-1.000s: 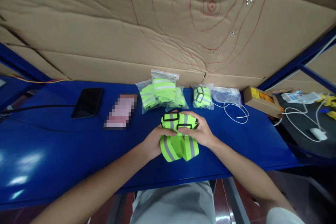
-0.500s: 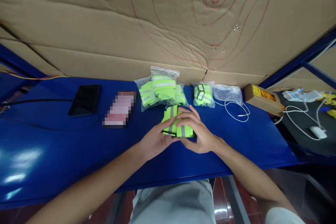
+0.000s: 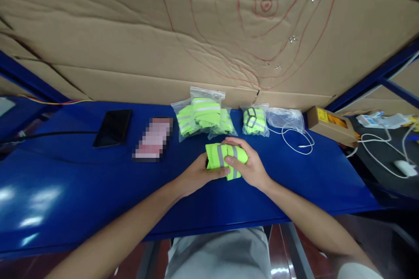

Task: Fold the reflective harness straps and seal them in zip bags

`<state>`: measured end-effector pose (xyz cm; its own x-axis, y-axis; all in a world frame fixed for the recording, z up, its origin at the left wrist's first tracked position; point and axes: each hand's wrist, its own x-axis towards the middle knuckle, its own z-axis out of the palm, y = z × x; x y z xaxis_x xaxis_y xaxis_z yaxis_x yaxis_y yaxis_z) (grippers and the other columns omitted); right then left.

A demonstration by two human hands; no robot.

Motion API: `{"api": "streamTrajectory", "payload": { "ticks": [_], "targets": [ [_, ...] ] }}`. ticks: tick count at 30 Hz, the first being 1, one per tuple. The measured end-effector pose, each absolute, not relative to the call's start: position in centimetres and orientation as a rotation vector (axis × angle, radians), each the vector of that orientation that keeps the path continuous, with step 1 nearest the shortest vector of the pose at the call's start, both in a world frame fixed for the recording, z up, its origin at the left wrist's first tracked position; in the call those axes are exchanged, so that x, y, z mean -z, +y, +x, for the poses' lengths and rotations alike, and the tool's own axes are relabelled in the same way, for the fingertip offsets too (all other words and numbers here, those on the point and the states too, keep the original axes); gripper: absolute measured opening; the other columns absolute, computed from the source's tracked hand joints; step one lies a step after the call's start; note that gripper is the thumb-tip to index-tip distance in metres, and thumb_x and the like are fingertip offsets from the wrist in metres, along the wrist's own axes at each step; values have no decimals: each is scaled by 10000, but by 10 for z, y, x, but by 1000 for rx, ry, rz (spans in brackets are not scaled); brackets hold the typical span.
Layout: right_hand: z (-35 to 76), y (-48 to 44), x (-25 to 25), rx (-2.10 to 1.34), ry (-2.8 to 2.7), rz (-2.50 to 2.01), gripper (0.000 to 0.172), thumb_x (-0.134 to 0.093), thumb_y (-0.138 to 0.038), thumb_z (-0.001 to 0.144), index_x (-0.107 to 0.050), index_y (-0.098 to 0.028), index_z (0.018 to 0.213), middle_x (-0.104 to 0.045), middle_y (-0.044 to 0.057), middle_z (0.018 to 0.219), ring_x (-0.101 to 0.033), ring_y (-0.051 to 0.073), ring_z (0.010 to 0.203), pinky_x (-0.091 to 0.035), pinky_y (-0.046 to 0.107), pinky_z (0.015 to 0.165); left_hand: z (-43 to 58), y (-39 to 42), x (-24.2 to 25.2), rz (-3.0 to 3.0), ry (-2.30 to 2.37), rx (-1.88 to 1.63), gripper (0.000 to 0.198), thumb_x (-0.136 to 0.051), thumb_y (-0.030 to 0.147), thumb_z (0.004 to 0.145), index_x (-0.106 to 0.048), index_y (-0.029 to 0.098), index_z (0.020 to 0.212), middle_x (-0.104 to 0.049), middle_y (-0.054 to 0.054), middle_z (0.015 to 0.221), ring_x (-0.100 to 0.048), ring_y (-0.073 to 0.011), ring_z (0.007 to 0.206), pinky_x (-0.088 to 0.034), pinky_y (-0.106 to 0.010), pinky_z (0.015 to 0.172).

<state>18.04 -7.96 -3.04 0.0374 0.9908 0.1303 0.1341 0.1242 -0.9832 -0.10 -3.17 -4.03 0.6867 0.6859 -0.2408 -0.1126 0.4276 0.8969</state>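
Between my two hands is a folded neon-yellow reflective strap (image 3: 216, 156) with grey stripes, held just above the blue table. My left hand (image 3: 196, 175) grips its left and lower side, thumb lying along the front. My right hand (image 3: 250, 163) is wrapped around its right end, the thumb pressing on the front face. Behind them, clear zip bags (image 3: 206, 111) filled with similar neon straps lie in a pile. Another filled zip bag (image 3: 254, 121), with a dark buckle-like outline showing, sits to the right of that pile.
On the left of the blue table (image 3: 98, 196) lie a black tablet (image 3: 113, 127) with a cable and a phone (image 3: 153, 138) with a blurred screen. To the right are an empty clear bag (image 3: 285, 120), a white cable (image 3: 296, 152) and a cardboard box (image 3: 332, 125). A cardboard wall (image 3: 131, 48) stands behind.
The folded strap has turned in my hands and shifted slightly right. Both thumbs now press on its front, and my right fingers have moved from its top to around its far side.
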Motion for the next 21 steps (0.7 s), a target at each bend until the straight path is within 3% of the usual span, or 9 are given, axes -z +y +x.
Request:
{"api": "streamTrajectory", "payload": {
  "ticks": [4,9,12,14,15,17,18,19,21],
  "targets": [
    [182,-82,29,-954,-1338,-1335,384,-785,-455,827,-729,-240,1141,-749,42,1034,-679,203,859,-550,339,763,2,-37,42,957,667,-520,551,-951,265,634,-740,193,1138,-795,-79,1059,-735,-258,960,-559,-335,857],
    [171,-86,40,-853,-1298,-1340,327,-779,-421,831,-726,-268,1115,-739,40,1037,-679,219,888,-561,358,800,8,-44,47,892,765,-624,515,-953,238,611,-743,192,1080,-800,-42,1001,-738,-250,926,-568,-313,821],
    [165,-83,45,-889,-1318,-1224,552,-804,-452,809,-611,-299,1303,-661,66,1285,-672,251,1100,-558,390,942,9,-46,46,889,775,-691,415,-909,229,681,-754,188,1064,-801,-7,969,-735,-249,938,-557,-297,826],
    [172,-78,41,-912,-1357,-1091,807,-799,-541,797,-430,-334,1484,-496,95,1511,-619,279,1255,-547,415,1006,9,-45,43,890,750,-721,454,-899,244,704,-745,184,1127,-801,-18,1022,-729,-263,998,-556,-311,869],
    [181,-74,36,-869,-1401,-1074,805,-738,-591,840,-390,-330,1517,-429,109,1569,-593,288,1301,-539,426,1027,8,-43,41,884,741,-740,508,-906,256,700,-732,184,1172,-799,-30,1064,-724,-274,1036,-556,-326,898],
    [213,-64,24,-603,-1556,-1231,556,-483,-613,993,-523,-286,1441,-463,116,1554,-582,278,1315,-507,428,1066,6,-40,37,856,743,-777,602,-922,281,687,-705,181,1239,-786,-60,1143,-710,-300,1110,-553,-365,958],
    [235,-59,17,-346,-1660,-1422,479,-376,-554,1047,-655,-256,1296,-560,117,1466,-587,265,1303,-475,418,1092,5,-38,35,839,750,-796,621,-928,291,682,-701,178,1250,-780,-73,1172,-702,-310,1138,-549,-382,981],
    [261,-55,11,-20,-1724,-1668,454,-357,-527,1057,-719,-276,1167,-662,92,1333,-629,242,1227,-478,394,1069,4,-36,33,824,757,-808,624,-931,297,681,-703,176,1249,-774,-85,1195,-696,-318,1160,-546,-394,997],
    [314,-49,4,198,-1597,-1885,416,-470,-469,1028,-722,-166,1161,-700,195,1215,-642,293,1161,-440,452,1053,2,-32,30,801,760,-828,615,-933,304,686,-711,179,1246,-764,-100,1233,-686,-325,1192,-542,-400,1016]
  ]
}}
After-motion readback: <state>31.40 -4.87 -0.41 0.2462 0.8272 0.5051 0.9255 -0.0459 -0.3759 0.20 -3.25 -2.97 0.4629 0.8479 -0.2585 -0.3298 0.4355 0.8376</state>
